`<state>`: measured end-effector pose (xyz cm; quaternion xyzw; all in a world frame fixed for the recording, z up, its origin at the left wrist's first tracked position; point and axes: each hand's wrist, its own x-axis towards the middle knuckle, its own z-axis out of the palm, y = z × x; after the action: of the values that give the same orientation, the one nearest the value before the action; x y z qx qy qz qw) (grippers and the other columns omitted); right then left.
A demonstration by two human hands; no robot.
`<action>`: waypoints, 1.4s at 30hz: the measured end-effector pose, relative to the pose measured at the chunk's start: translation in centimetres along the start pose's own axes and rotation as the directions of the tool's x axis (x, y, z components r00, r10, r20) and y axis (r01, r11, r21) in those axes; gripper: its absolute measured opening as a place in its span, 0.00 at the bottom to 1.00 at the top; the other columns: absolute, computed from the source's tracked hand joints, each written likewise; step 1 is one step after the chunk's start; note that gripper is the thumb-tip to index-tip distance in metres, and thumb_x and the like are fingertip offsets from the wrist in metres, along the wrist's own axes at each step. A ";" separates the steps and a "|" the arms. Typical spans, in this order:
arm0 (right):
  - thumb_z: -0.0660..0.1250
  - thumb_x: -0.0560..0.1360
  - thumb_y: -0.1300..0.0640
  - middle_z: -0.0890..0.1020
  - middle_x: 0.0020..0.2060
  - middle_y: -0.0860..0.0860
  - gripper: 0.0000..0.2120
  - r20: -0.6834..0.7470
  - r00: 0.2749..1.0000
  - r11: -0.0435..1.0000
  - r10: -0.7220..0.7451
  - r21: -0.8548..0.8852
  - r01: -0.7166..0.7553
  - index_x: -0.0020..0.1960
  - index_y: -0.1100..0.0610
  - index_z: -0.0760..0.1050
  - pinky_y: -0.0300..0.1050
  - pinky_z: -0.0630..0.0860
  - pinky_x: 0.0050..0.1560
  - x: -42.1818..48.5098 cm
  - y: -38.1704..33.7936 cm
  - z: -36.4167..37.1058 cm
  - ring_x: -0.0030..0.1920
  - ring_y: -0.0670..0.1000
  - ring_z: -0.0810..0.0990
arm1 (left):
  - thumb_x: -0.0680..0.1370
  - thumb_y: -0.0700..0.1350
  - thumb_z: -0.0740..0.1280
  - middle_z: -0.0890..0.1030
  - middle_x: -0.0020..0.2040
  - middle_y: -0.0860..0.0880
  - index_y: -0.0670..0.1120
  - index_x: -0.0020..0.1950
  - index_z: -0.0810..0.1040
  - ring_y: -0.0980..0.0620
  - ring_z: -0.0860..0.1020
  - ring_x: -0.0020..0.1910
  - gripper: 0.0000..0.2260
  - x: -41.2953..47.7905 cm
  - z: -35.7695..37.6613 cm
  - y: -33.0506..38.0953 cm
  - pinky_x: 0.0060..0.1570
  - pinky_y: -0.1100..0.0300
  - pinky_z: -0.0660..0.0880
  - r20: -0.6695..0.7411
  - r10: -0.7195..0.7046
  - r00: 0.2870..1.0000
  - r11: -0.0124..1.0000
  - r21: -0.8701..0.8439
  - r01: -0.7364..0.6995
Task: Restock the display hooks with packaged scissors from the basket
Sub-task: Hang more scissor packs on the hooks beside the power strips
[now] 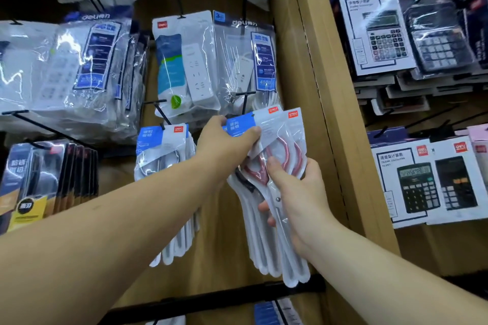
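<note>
Red-handled scissors packs [274, 166] are sitting as a fanned bundle in both your hands, just below the black hook [245, 103]. Your left hand [227, 145] is pinching the blue header cards; your right hand [298, 192] is wrapping its fingers round the bundle's middle. Long axis is running near upright, headers up, blade tips pointing down and slightly right. Neighbouring hanging packs [163, 155] are looking done. This bundle probably isn't threaded yet; can't tell if any pack has caught. Basket isn't showing.
</note>
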<state>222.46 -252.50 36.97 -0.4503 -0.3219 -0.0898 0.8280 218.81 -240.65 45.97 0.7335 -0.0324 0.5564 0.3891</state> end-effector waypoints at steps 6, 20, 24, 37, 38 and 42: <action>0.71 0.81 0.44 0.87 0.48 0.55 0.13 0.017 1.000 0.999 0.024 0.037 -0.025 0.60 0.47 0.72 0.46 0.77 0.29 0.5 0.3 0.6 0.29 0.54 0.83 | 0.79 0.46 0.74 0.77 0.70 0.53 0.61 0.79 0.69 0.53 0.80 0.64 0.31 1.3 -1.3 -0.5 0.69 0.56 0.76 0.129 0.259 0.957 0.954 0.119 -0.274; 0.60 0.87 0.47 0.83 0.53 0.50 0.09 -0.089 0.995 0.999 -0.035 -0.044 0.032 0.66 0.45 0.68 0.53 0.84 0.47 1.6 3.0 -0.6 0.51 0.54 0.87 | 0.84 0.31 0.58 0.78 0.57 0.43 0.50 0.76 0.76 0.59 0.76 0.29 0.24 3.0 -0.4 -1.5 0.26 0.74 0.68 0.128 0.238 0.963 0.939 0.222 -0.262; 0.56 0.88 0.48 0.80 0.55 0.47 0.09 -0.135 0.986 0.993 -0.095 -0.084 0.084 0.68 0.41 0.64 0.45 0.78 0.36 1.3 2.8 -2.4 0.48 0.53 0.85 | 0.82 0.28 0.57 0.75 0.35 0.48 0.47 0.76 0.76 0.62 0.68 0.19 0.26 2.6 -0.5 -1.3 0.24 0.73 0.64 0.127 0.223 0.967 0.954 0.174 -0.243; 0.56 0.88 0.47 0.83 0.51 0.50 0.06 -0.167 0.969 0.981 -0.183 -0.099 0.168 0.64 0.42 0.68 0.41 0.73 0.28 1.0 0.4 -3.5 0.37 0.51 0.82 | 0.84 0.33 0.59 0.82 0.59 0.46 0.49 0.77 0.75 0.58 0.73 0.30 0.23 2.7 -0.3 -1.3 0.23 0.74 0.67 0.102 0.115 0.988 0.943 0.302 -0.141; 0.58 0.88 0.47 0.84 0.49 0.50 0.07 -0.132 0.982 0.989 -0.138 -0.070 0.130 0.64 0.44 0.70 0.40 0.72 0.26 0.8 0.3 -3.4 0.33 0.50 0.82 | 0.84 0.35 0.60 0.81 0.64 0.43 0.49 0.77 0.75 0.59 0.73 0.28 0.23 2.6 -0.3 -1.4 0.22 0.74 0.67 0.102 0.119 0.988 0.940 0.308 -0.145; 0.61 0.87 0.46 0.87 0.47 0.53 0.09 0.035 0.999 1.000 -0.009 -0.017 0.010 0.63 0.47 0.75 0.43 0.76 0.28 0.6 0.2 -1.6 0.31 0.51 0.84 | 0.83 0.38 0.64 0.74 0.68 0.43 0.53 0.77 0.75 0.49 0.79 0.47 0.23 2.1 -0.6 -2.0 0.37 0.74 0.74 0.140 0.172 0.975 0.916 0.342 -0.211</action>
<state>223.77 -253.60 36.60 -0.4575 -0.3374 -0.0886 0.8179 220.12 -238.10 46.77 0.8136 -0.0239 0.5484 0.1918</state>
